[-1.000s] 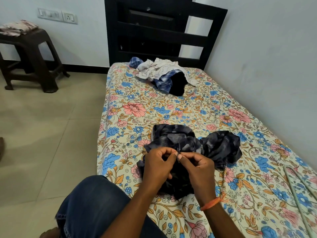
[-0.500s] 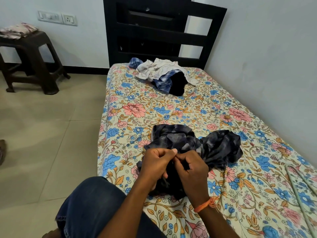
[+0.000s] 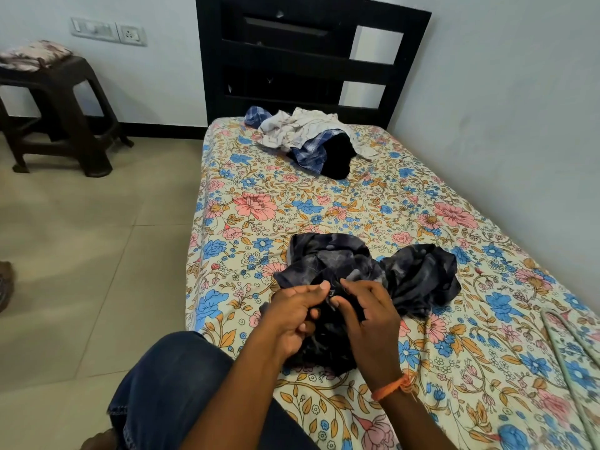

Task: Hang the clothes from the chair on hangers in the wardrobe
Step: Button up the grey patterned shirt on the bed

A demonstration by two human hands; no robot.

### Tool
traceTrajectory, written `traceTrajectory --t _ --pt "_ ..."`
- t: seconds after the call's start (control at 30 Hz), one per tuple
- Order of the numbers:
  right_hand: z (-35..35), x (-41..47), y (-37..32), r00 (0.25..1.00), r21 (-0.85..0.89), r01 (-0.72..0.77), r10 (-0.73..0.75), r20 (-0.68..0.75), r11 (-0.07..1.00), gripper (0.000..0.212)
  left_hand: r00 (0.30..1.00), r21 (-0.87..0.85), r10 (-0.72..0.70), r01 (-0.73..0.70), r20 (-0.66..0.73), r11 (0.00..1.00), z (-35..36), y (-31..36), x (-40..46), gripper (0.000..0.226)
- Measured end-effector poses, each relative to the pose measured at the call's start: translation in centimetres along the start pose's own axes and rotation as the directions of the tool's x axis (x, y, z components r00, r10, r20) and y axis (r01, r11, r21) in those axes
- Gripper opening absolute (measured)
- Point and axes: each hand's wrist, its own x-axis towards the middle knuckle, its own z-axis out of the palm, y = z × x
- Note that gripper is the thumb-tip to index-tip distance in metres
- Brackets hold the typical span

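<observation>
Hidden beneath both hands: middle of crumpled dark navy patterned shirt [image 3: 328, 264]. Cut off at right edge: pale metal hanger [image 3: 565, 339]. Blurred there too.

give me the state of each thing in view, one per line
dark shirt: crumpled on the bed, near edge pinched by both hands
left hand: fingers curled, pinching the shirt
right hand: fingers curled, pinching the shirt
clothes pile: heaped loose near the headboard, not hung
hanger: lying flat on the bed at right, unused
folded cloth: resting on the brown stool
</observation>
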Motion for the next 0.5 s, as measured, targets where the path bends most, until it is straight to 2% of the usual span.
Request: traceTrajectory --t 0.27,0.5 --pt "-0.4 0.5 0.5 0.998 0.026 0.043 -0.044 0.043 0.999 0.017 1.000 -0.067 -0.014 0.012 -0.018 0.998 0.0 -0.6 0.7 0.031" --pt "-0.9 1.3 1.2 0.994 0.072 0.055 -0.061 0.089 0.996 0.009 1.000 -0.101 -0.028 0.028 -0.004 0.995 0.4 -0.6 0.6 0.016"
